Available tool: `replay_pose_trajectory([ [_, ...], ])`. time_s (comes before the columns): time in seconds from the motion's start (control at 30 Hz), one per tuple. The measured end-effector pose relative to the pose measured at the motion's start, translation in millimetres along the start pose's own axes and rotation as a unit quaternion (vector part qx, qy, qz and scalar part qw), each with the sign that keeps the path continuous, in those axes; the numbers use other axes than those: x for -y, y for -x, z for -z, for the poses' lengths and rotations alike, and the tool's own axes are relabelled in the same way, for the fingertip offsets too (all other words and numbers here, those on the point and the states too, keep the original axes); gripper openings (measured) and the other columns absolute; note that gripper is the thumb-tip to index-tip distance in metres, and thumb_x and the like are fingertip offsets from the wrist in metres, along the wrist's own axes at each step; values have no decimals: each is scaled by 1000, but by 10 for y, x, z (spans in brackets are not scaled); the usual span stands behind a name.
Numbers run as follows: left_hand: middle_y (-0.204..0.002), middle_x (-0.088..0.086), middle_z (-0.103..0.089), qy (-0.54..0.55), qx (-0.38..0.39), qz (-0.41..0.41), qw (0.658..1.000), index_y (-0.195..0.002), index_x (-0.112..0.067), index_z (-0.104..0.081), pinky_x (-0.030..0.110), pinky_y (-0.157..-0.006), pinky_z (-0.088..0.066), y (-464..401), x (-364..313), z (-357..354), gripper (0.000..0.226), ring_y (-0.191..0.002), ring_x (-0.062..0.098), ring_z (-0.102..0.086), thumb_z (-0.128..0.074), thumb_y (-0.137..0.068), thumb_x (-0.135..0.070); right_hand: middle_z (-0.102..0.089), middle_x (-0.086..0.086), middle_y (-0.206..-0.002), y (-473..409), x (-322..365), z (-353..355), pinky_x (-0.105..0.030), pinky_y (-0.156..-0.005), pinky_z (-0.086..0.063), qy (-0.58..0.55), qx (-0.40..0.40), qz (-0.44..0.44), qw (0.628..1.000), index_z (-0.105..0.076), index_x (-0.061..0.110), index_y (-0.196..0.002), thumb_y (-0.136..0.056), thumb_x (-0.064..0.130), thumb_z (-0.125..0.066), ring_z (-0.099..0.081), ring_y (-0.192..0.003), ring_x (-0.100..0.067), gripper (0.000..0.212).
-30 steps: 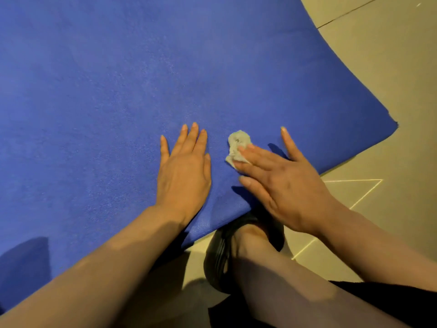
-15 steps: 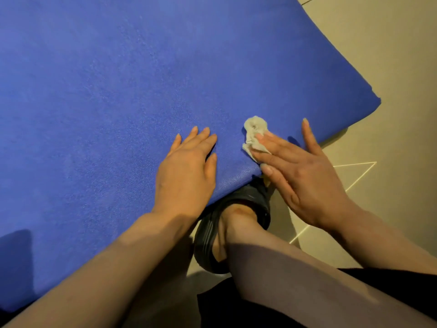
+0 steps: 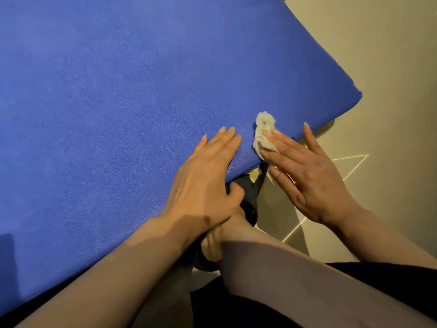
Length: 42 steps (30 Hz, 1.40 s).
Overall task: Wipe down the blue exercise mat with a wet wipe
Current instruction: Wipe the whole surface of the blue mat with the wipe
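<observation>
Right hand (image 3: 307, 176) presses the crumpled wet wipe (image 3: 263, 132) flat-fingered at the blue exercise mat's (image 3: 118, 102) near edge; left hand (image 3: 205, 183) braces, fingers straight; most of the mat looks left to do.

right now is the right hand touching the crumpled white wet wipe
Touching. The head view shows the right hand with straight fingers laid over the crumpled white wet wipe, pressing it onto the blue exercise mat near its edge.
</observation>
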<state>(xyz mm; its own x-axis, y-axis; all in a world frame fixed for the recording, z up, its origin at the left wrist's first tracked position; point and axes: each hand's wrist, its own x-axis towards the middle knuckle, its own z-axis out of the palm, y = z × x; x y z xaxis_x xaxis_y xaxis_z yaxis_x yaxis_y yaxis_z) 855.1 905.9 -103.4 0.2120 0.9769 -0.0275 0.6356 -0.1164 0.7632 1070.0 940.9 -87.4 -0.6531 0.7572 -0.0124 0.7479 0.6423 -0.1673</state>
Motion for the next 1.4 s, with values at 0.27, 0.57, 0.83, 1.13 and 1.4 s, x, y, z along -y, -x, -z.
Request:
replay_pose_trajectory([
  [0.27, -128, 9, -62, -88, -73, 16, 993, -127, -6, -60, 25, -99, -37, -117, -160, -189, 72, -118, 26, -57, -87, -60, -9, -66, -20, -120, -183, -42, -182, -51, -107, -40, 125, -164, 36, 978, -69, -2, -114, -93, 2, -58, -65, -109, -33, 23],
  [0.57, -94, 6, -67, -98, -262, -68, 958, -98, -7, -70, 38, -63, -46, -224, -389, 443, 27, -80, 28, -60, -65, -73, 3, -66, -20, -117, -652, 169, 483, -48, -95, -50, 123, -296, 102, 942, -72, -3, -108, -93, 0, -62, -66, -107, -35, 18],
  [0.83, -83, 9, -64, -208, -301, -71, 928, -88, -9, -69, 42, -55, -48, -575, -449, 1536, 24, -71, 33, -59, -68, -66, -1, -66, -20, -119, -1667, 205, 1274, -47, -99, -47, 121, -308, 239, 913, -68, -1, -117, -92, -6, -56, -65, -107, -36, 28],
  [1.13, -88, 7, -66, -295, -329, 88, 893, -97, -14, -71, 31, -54, -39, -792, -794, 2594, 38, -75, 32, -62, -85, -62, -13, -70, -11, -109, -2807, 652, 2653, -48, -78, -54, 58, -86, 330, 938, -69, 13, -116, -80, 3, -61, -65, -93, -36, 38],
  [1.4, -113, -3, -60, -212, -353, 247, 877, -114, -29, -62, 32, -66, -34, -748, -982, 2672, 28, -103, 25, -56, -59, -89, -18, -71, 1, -99, -3008, 1015, 2976, -38, -80, -52, 82, 40, 283, 955, -71, 27, -108, -85, 9, -62, -64, -91, -21, 30],
])
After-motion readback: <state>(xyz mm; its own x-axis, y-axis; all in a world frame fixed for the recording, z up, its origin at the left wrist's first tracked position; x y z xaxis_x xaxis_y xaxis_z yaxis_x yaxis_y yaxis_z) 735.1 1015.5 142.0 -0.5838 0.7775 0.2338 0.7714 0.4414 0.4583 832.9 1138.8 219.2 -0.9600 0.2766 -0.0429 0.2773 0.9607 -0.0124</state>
